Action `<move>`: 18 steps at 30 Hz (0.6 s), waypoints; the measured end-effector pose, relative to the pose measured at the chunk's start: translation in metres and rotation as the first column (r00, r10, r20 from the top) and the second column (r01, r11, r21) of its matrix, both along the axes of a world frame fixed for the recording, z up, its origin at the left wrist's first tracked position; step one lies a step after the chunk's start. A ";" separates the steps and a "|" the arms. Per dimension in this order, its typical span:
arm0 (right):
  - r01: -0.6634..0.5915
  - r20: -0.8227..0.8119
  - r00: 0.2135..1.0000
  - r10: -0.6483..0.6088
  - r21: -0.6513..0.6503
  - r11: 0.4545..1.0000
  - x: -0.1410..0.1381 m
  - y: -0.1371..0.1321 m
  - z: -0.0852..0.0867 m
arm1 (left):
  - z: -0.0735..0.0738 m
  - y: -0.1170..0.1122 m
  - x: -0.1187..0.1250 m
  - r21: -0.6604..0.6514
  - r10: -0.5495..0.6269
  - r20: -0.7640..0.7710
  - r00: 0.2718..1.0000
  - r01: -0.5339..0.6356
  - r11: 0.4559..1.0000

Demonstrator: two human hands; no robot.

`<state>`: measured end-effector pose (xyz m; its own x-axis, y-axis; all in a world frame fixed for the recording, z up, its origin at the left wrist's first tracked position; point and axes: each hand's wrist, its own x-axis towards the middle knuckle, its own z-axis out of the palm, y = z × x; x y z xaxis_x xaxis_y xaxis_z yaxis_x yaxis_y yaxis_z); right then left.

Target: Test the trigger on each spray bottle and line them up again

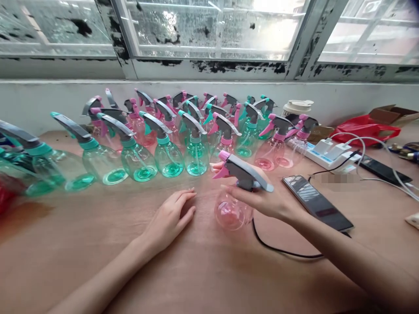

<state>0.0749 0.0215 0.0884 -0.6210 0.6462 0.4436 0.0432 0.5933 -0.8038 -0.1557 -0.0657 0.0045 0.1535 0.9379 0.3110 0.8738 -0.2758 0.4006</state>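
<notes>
Head view: right hand (266, 201) wraps pink spray bottle (233, 214) at neck, fingers partly hidden; clear rounded plastic, before the row, base contact unclear. Left hand (170, 218), fingers loosely parted, on smooth table (183, 279). Leftmost green bottle (49, 163) blurred.

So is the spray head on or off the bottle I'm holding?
On: the spray head sits atop the pink bottle, though your right hand partly hides their join.

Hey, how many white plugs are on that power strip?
2, side by side on the power strip: a left one and a right one. Both are right of the right hand. Something smaller could be hidden behind them.
</notes>
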 end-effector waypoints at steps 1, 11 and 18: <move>0.014 -0.011 1.000 -0.014 -0.003 1.000 -0.003 -0.001 0.001 | 0.000 0.000 0.000 0.001 -0.001 -0.002 1.000 0.001 1.000; -0.049 -0.053 0.998 0.041 -0.150 0.988 -0.008 0.001 -0.003 | 0.000 0.000 0.000 -0.014 -0.006 -0.024 1.000 0.006 1.000; -0.057 -0.109 0.993 0.046 -0.099 0.993 -0.011 0.001 -0.006 | -0.001 0.000 -0.001 -0.016 0.004 -0.038 0.999 -0.005 1.000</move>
